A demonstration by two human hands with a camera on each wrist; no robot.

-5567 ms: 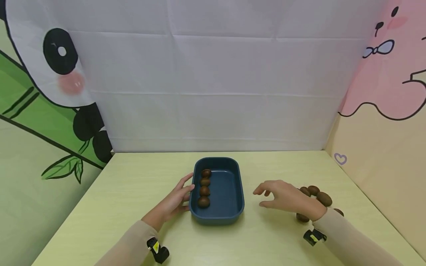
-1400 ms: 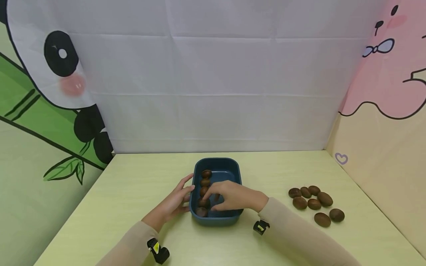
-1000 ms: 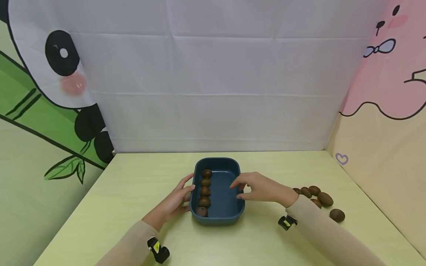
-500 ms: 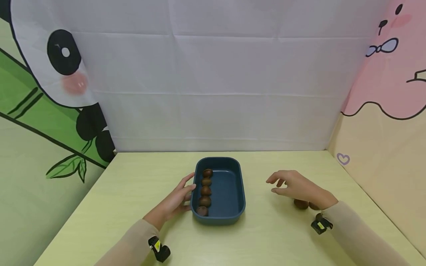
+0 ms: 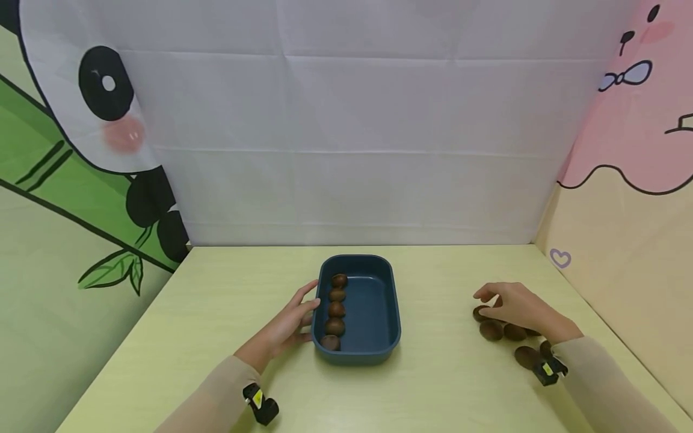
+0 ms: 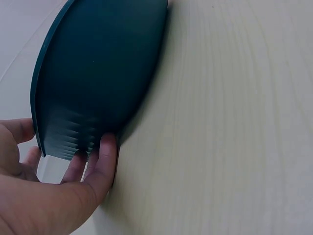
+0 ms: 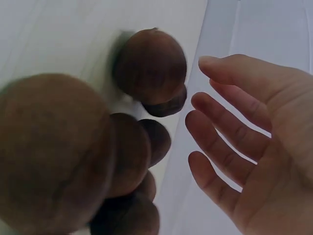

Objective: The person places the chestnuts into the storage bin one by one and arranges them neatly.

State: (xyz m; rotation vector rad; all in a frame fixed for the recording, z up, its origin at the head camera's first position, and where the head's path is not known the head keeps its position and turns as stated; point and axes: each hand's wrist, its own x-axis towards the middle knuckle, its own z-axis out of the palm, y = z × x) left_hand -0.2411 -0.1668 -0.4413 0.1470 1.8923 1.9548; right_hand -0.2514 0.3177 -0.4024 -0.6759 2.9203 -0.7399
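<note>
Tray (image 5: 373, 313) sits at the lower centre of the frame on the pale table (image 5: 243, 270), five brown nuts in a row (image 5: 336, 309) down its left inner wall, the right part of its floor bare. Exact kind of nut uncertain; they look like large smooth seeds. Left hand (image 5: 278, 331) lies against the tray's left side: fingers spread and only slightly bent along the outer wall, thumb at the rim; no wrap around the wall visible. Loose nuts (image 5: 491, 330) form a cluster at the lower right of the frame, some hidden under the hand and sleeve, so no full count. Right hand (image 5: 517, 304) hangs over the cluster's upper edge, fingers lightly curved, thumb apart, holding nothing; the right wrist view shows a gap between fingertips and the nearest nut (image 7: 149, 63). Handling estimate: nuts probably light, hard-skinned and rigid, not easily damaged, but smooth and rounded, so likely to roll or squirt from a pinch near the tapered ends. Best hold: thumb and index across the fat middle, pads low on opposite flanks, approached from a side where no neighbour crowds the fingers; the left end of the cluster seems best for that. Tray looks stiff and fairly light, likely to slide if bumped; flat pressure on the outer wall or rim should suffice to steady it.
</note>
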